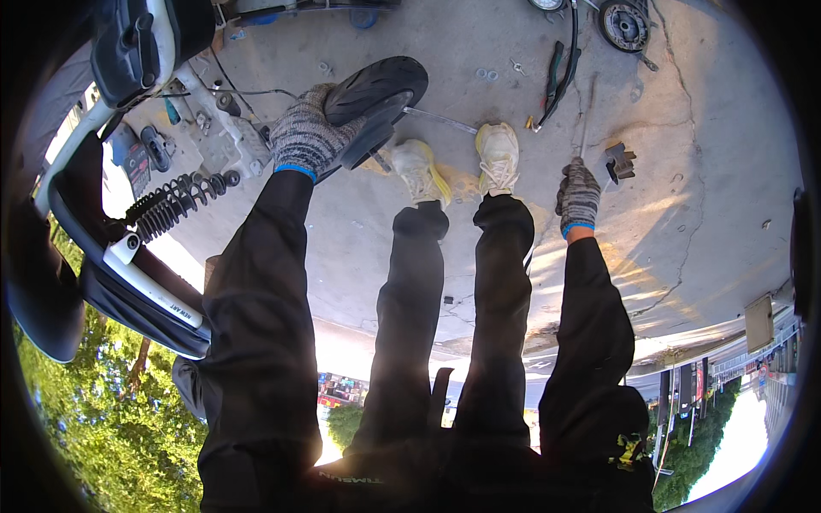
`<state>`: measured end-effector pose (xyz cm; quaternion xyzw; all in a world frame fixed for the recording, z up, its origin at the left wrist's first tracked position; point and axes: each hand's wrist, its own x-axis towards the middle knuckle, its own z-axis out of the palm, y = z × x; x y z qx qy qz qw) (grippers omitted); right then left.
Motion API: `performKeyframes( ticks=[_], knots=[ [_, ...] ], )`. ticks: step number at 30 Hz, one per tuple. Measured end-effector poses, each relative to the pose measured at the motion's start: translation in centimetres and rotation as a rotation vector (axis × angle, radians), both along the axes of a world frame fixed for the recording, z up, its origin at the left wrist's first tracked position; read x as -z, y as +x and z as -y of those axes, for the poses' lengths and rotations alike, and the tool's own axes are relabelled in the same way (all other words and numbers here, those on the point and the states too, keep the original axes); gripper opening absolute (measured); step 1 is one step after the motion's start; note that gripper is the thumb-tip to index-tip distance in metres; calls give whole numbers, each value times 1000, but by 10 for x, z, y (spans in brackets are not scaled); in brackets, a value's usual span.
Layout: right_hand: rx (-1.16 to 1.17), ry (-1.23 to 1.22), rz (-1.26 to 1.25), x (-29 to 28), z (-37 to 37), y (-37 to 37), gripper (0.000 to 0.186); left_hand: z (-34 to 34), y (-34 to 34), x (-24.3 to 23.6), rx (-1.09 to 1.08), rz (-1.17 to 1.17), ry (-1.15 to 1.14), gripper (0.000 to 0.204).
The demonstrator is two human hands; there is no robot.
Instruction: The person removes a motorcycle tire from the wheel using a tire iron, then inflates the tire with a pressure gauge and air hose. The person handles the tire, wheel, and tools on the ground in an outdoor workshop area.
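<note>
My left hand (312,128), in a grey knit glove with a blue cuff, grips a small black tire (376,90) that is tilted at the upper middle. A flat metal bar (436,118) reaches from the tire toward my right white shoe (498,158); my left shoe (419,171) is below the tire. My right hand (578,192), gloved alike, is closed round a long thin metal rod (584,137) that points up along the concrete floor (658,231). A dark bracket-like metal piece (621,161) lies just right of it.
A scooter frame (115,248) with a spring shock (175,205) stands at the left. Small parts and tools (150,150) lie near it. A black cable-like part (564,77), a dark hub wheel (623,26) and washers (487,74) lie at the top.
</note>
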<state>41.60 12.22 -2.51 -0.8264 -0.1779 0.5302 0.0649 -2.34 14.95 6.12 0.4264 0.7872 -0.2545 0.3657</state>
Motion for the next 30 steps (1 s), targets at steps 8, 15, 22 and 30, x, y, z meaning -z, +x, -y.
performKeyframes(
  ticks=[8,15,22,30],
  knots=[
    [18,-146,-349,108,132,-176,53,39,16,-19,-36,-40,45,89],
    [-1038,1,-54,9,136,-106,53,75,46,-36,28,-40,-38,89],
    [-890,409,66,126,98,-125,42,62,46,-17,201,-25,211,76],
    [-1406,322,122,136,67,-136,36,143,38,-56,-130,105,384,66]
  ],
)
